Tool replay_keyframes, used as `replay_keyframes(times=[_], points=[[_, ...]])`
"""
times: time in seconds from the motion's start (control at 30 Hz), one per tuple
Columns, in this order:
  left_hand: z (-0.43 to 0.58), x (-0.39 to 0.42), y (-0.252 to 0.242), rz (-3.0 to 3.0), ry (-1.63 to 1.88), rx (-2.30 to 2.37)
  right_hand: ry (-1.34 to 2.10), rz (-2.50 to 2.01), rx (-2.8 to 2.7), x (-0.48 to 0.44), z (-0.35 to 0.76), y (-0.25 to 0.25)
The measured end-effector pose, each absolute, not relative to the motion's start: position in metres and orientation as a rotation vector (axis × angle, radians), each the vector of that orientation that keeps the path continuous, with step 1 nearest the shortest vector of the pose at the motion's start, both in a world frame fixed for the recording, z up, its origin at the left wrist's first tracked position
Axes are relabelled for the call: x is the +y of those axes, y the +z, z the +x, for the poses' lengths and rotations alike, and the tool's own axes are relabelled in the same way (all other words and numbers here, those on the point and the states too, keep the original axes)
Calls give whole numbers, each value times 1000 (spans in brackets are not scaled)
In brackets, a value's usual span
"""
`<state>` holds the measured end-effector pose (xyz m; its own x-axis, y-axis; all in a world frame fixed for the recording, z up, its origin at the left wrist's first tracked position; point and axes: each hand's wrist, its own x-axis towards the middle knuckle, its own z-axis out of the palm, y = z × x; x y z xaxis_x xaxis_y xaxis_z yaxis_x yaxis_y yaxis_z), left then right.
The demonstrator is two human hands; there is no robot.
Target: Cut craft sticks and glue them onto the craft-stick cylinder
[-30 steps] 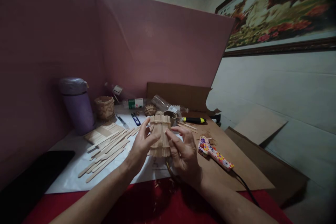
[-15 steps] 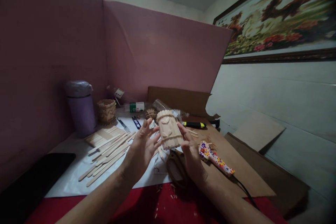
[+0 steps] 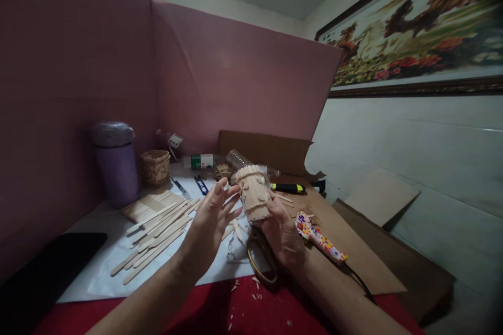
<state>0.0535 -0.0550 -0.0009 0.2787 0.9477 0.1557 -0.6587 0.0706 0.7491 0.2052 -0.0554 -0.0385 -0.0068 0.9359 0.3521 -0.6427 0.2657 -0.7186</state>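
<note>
The red-covered table (image 3: pixel 220 306) spreads beneath the wooden cup (image 3: pixel 254 196), which is held up, tilted. At the cup's right, the right hand (image 3: pixel 285 238) has its grip closed on it; at its left, the left hand (image 3: pixel 209 217) holds its grip wide, contact unclear. The floral glue gun (image 3: pixel 322 239) lies right of the cup, craft sticks (image 3: pixel 155 255) left.

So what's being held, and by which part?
The wooden cylinder, by its lower right side, in the right hand; whether the left hand touches it is unclear.

Red tabletop (image 3: pixel 188 319): white sheet (image 3: pixel 98 277), cardboard (image 3: pixel 379 276), wood chips (image 3: pixel 256 288), apparently dark slab (image 3: pixel 55 267).
</note>
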Motion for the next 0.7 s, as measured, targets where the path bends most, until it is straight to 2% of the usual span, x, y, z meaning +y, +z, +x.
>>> replay_keyframes(times=[0.33,0.7], points=[[54,-52,2,816,1328,488,1544,-368,-655,-50,217,-33],[50,-45,-2,741,1320,570,1683,-307,-687,-56,224,-22]])
